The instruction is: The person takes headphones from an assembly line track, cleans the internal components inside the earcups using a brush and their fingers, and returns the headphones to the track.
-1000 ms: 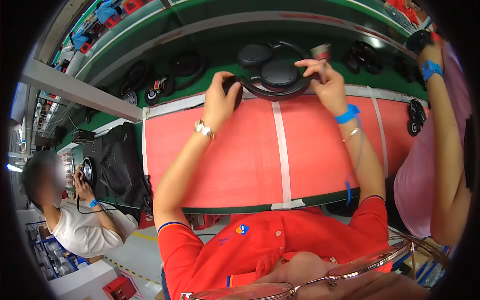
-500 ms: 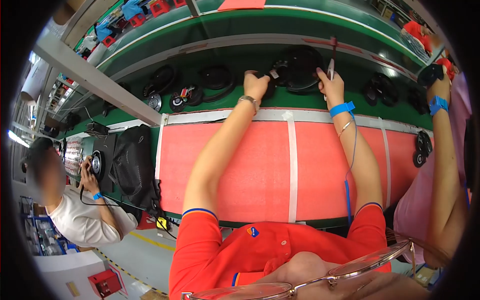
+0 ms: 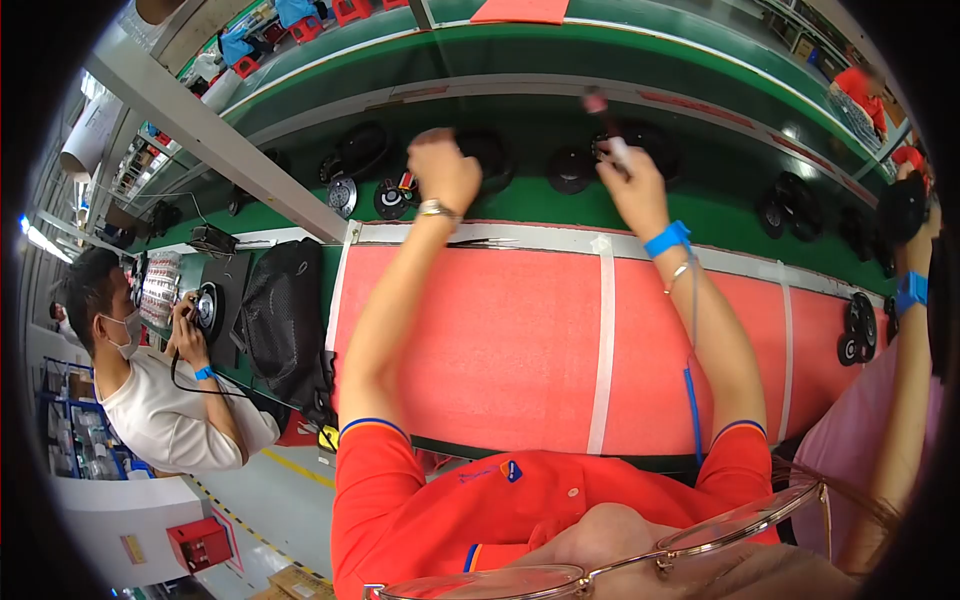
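My right hand (image 3: pixel 636 192) is closed around a slim white tool (image 3: pixel 620 153) with a dark red, blurred tip. Beneath that tool lies a black ring-shaped part (image 3: pixel 655 150), partly hidden by the hand. A round black disc part (image 3: pixel 572 170) rests just to the left of it. Further left, my left hand (image 3: pixel 445 172) hovers over the green line with its fingers curled and smeared by motion. Close to it are a black looped part (image 3: pixel 487 160) and a disc part with coloured wires (image 3: pixel 393 199). Whether it grips anything cannot be made out.
A pink-red mat (image 3: pixel 480 340) covers the near bench. A black bag (image 3: pixel 280 310) lies at left, beside a co-worker (image 3: pixel 180 400) handling a round part. At right, another co-worker's arm (image 3: pixel 908 340) reaches in. More black parts (image 3: pixel 790 205) sit along the line.
My left hand has left the black part in the middle and moved left. The right hand has shifted left with the white tool, now more tilted. The view has turned slightly.
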Motion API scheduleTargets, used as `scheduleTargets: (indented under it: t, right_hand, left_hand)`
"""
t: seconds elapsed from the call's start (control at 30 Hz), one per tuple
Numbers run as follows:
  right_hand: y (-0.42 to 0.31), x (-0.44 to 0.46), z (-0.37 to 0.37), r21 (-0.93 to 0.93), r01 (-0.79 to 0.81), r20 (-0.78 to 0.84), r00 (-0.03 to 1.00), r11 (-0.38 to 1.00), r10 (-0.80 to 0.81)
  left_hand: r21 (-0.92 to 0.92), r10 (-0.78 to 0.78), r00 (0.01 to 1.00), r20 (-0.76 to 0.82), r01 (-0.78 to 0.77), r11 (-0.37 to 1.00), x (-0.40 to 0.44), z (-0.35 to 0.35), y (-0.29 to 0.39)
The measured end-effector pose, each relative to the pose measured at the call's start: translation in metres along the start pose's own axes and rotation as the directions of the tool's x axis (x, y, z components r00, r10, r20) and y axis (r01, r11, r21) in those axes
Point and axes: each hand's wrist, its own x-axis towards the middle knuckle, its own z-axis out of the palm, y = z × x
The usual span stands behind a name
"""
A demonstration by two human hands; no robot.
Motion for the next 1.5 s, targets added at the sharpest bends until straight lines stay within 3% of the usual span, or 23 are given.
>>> scheduleTargets:
  t: [0.03,0.1,0.27,0.33,0.37,0.4,0.5,0.57,0.6,0.63,0.73,0.77,0.8,0.83,0.87,0.93,1.03,1.17,1.23,1.27,1.37,1.43,1.5]
  right_hand:
    - [-0.021,-0.001,0.010,0.055,-0.033,0.121,0.992,0.998,0.026]
    - [-0.042,0.003,0.036,0.072,-0.003,0.316,0.948,0.997,-0.020]
    - [-0.042,0.009,0.109,0.074,0.182,0.511,0.837,0.981,-0.194]
    - [-0.044,0.009,0.120,-0.020,0.225,0.590,0.789,0.974,-0.171]
    - [-0.046,0.009,0.120,-0.030,0.224,0.586,0.793,0.974,-0.164]
    - [-0.048,0.008,0.120,-0.076,0.249,0.570,0.805,0.965,-0.163]
    - [-0.048,0.004,0.114,-0.154,0.269,0.555,0.820,0.951,-0.142]
    - [-0.044,0.001,0.103,-0.092,0.319,0.404,0.878,0.943,-0.257]
    - [-0.054,0.002,0.088,-0.053,0.355,0.391,0.867,0.933,-0.308]
    - [-0.063,-0.001,0.071,-0.024,0.321,0.409,0.867,0.947,-0.284]
    - [-0.080,-0.023,0.016,0.047,0.336,0.510,0.802,0.941,-0.312]
    - [-0.089,-0.036,-0.006,0.070,0.355,0.537,0.774,0.932,-0.336]
    - [-0.097,-0.049,-0.026,0.088,0.377,0.543,0.758,0.922,-0.361]
    - [-0.102,-0.064,-0.046,0.103,0.395,0.548,0.743,0.913,-0.383]
    - [-0.105,-0.081,-0.063,0.077,0.368,0.569,0.747,0.927,-0.344]
    - [-0.104,-0.107,-0.089,0.044,0.320,0.607,0.744,0.946,-0.280]
    - [-0.098,-0.132,-0.116,0.043,0.265,0.665,0.712,0.963,-0.226]
    - [-0.089,-0.142,-0.129,0.006,0.155,0.721,0.684,0.988,-0.111]
    - [-0.108,-0.139,-0.127,0.025,0.036,0.622,0.782,0.999,-0.043]
    - [-0.133,-0.137,-0.128,-0.117,-0.178,0.633,0.744,0.977,0.212]
    - [-0.145,-0.162,-0.120,-0.170,-0.096,0.556,0.812,0.981,0.176]
    - [-0.161,-0.169,-0.118,-0.259,-0.067,0.565,0.799,0.964,0.207]
    - [-0.166,-0.174,-0.119,-0.344,-0.027,0.632,0.733,0.939,0.253]
  left_hand:
    - [0.091,-0.139,0.987,0.080,0.132,0.987,-0.001,-0.014,-0.015]
    - [0.062,-0.320,0.942,0.104,0.315,0.947,-0.009,-0.022,-0.051]
    - [0.124,-0.448,0.838,0.313,0.431,0.894,-0.022,-0.012,-0.109]
    - [0.020,-0.408,0.875,0.260,0.418,0.908,-0.026,-0.009,-0.115]
    - [-0.036,-0.393,0.886,0.246,0.414,0.910,-0.025,-0.004,-0.122]
    - [-0.239,-0.416,0.891,0.184,0.451,0.860,-0.021,0.007,-0.131]
    - [-0.422,-0.391,0.908,0.152,0.417,0.805,-0.027,-0.005,-0.117]
    - [-0.417,-0.353,0.932,0.084,0.354,0.837,-0.030,-0.017,-0.104]
    - [-0.537,-0.279,0.959,0.050,0.262,0.802,-0.031,-0.018,-0.104]
    - [-0.642,-0.213,0.977,0.013,0.171,0.747,-0.036,-0.018,-0.105]
    - [-0.658,-0.173,0.985,-0.024,0.114,0.745,-0.085,-0.081,-0.040]
    - [-0.552,0.050,0.987,-0.152,-0.127,0.824,-0.106,-0.097,-0.028]
    - [-0.576,0.206,0.965,-0.163,-0.262,0.774,-0.126,-0.113,-0.015]
    - [-0.610,0.302,0.943,-0.143,-0.324,0.723,-0.146,-0.127,0.001]
    - [-0.468,0.471,0.865,-0.171,-0.492,0.734,-0.167,-0.138,0.009]
    - [-0.511,0.648,0.745,-0.159,-0.624,0.592,-0.208,-0.139,0.020]
    - [-0.688,0.771,0.620,-0.148,-0.624,0.370,-0.251,-0.138,0.041]
    - [-0.706,0.839,0.523,-0.150,-0.650,0.280,-0.272,-0.121,0.056]
    - [-0.720,0.836,0.545,-0.056,-0.603,0.345,-0.275,-0.120,0.061]
    - [-0.704,0.820,0.571,-0.024,-0.593,0.392,-0.281,-0.114,0.060]
    - [-0.699,0.800,0.594,0.086,-0.536,0.473,-0.284,-0.115,0.068]
    - [-0.693,0.789,0.605,0.112,-0.521,0.498,-0.289,-0.113,0.069]
    - [-0.621,0.721,0.685,0.103,-0.522,0.584,-0.290,-0.117,0.072]
